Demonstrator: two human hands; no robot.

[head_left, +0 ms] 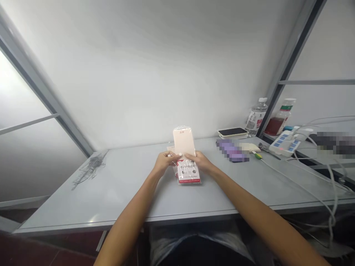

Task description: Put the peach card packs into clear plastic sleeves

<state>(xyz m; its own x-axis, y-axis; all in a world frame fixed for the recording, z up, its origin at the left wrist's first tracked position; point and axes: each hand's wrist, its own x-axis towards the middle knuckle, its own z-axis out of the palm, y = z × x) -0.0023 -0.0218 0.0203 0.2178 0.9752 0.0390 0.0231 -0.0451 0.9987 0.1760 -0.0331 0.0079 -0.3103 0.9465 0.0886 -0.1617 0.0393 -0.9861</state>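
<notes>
A clear plastic packet (184,142) with a pale pink card and a white, red-edged lower part is held upright, slightly tilted, above the desk. My left hand (164,162) pinches its left side near a small white button-like spot. On the right side, my right hand (202,162) grips the same packet, thumb across its front. Behind the packet, to its left, another similar packet (170,149) shows in part; my left hand covers some of it, and whether it is held cannot be told.
On the grey desk (124,195), a dark mesh-like bundle (93,166) lies left. At right are a phone (233,132), a purple item (231,149), a water bottle (256,117), a jar (280,118), a power strip (285,143) and white cables (294,181).
</notes>
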